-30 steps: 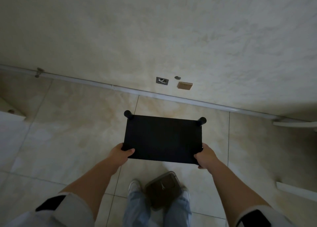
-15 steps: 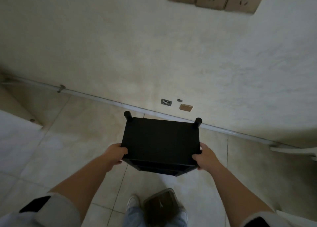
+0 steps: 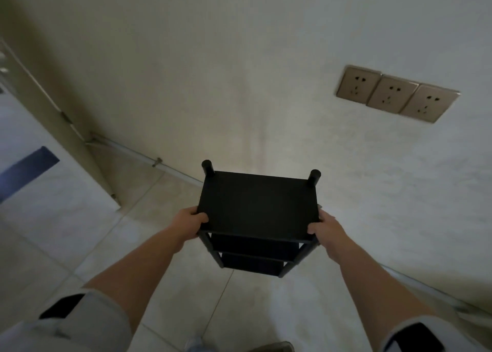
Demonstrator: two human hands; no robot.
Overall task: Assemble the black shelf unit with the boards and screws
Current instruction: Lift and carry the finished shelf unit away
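Tiled floor (image 3: 66, 245), one shelf unit (image 3: 258, 205), two hands (image 3: 189, 222)

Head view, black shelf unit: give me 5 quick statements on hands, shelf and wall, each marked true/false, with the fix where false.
1. Both hands grip the near corners of the black shelf unit's flat top board. True: left hand, right hand.
2. Two round black post ends stick up at the top board's far corners. True: one post end, the other.
3. No lower boards are fitted under the top board. False: at least two lower black boards show beneath it.
4. The wall carries one single white socket. False: three tan wall sockets sit side by side.
5. The floor is dark carpet. False: pale tiled floor.
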